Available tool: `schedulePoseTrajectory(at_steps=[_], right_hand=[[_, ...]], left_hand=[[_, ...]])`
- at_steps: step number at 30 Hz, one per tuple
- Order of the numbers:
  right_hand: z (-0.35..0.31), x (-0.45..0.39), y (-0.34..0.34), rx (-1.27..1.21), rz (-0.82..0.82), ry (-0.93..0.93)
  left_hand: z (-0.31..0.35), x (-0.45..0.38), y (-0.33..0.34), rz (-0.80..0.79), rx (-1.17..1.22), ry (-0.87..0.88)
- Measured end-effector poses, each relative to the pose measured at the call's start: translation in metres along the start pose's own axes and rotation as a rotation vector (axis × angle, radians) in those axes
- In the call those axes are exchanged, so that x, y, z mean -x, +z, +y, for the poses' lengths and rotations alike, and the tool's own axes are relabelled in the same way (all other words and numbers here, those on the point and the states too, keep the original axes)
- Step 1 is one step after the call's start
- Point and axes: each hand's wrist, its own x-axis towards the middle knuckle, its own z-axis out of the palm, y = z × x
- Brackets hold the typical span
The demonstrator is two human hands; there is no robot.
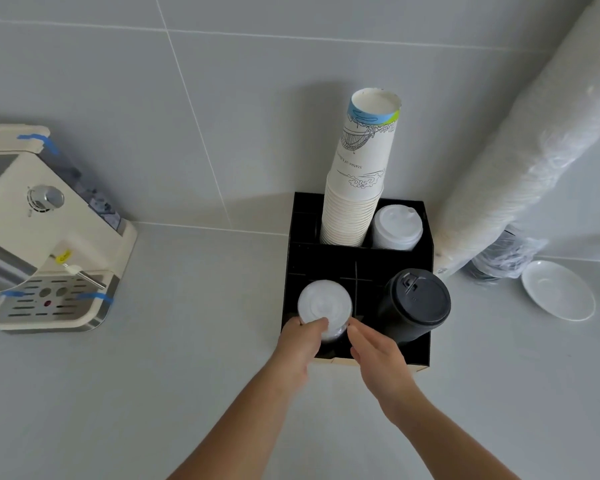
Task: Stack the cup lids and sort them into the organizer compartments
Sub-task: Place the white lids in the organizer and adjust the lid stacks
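A black organizer (426,355) with several compartments stands against the tiled wall. A stack of clear lids (323,303) sits in its front left compartment. My left hand (303,344) grips this stack from the left, thumb on its top edge. My right hand (374,351) is beside the stack on its right, fingers straight, fingertips touching or nearly touching it. A stack of black lids (416,303) fills the front right compartment. White sip lids (397,226) are stacked in the back right one. A tall stack of paper cups (359,174) rises from the back middle compartment.
A cream coffee machine (49,237) stands at the left on the grey counter. A long plastic-wrapped sleeve of cups (534,150) leans on the wall at the right. A white saucer (558,291) lies right of the organizer.
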Motion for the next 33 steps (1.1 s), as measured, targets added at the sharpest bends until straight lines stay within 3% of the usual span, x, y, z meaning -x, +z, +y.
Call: schedulePoseTrajectory(at_steps=[4, 8, 16, 20, 33], right_hand=[[-0.001, 0.000, 0.003, -0.027, 0.059, 0.013], [0.005, -0.011, 0.002, 0.022, 0.075, 0.004], [0.005, -0.011, 0.002, 0.012, 0.014, 0.016], [0.006, -0.014, -0.003, 0.017, -0.027, 0.008], [-0.007, 0.014, -0.016, -0.085, 0.044, 0.060]], left_hand=[[0.001, -0.002, -0.003, -0.045, 0.079, -0.015], [0.002, -0.004, 0.001, -0.079, 0.007, 0.049], [0.002, -0.006, 0.005, -0.029, -0.079, 0.070], [0.005, -0.007, 0.002, -0.007, 0.024, 0.021], [0.023, 0.023, -0.005, 0.020, 0.074, -0.021]])
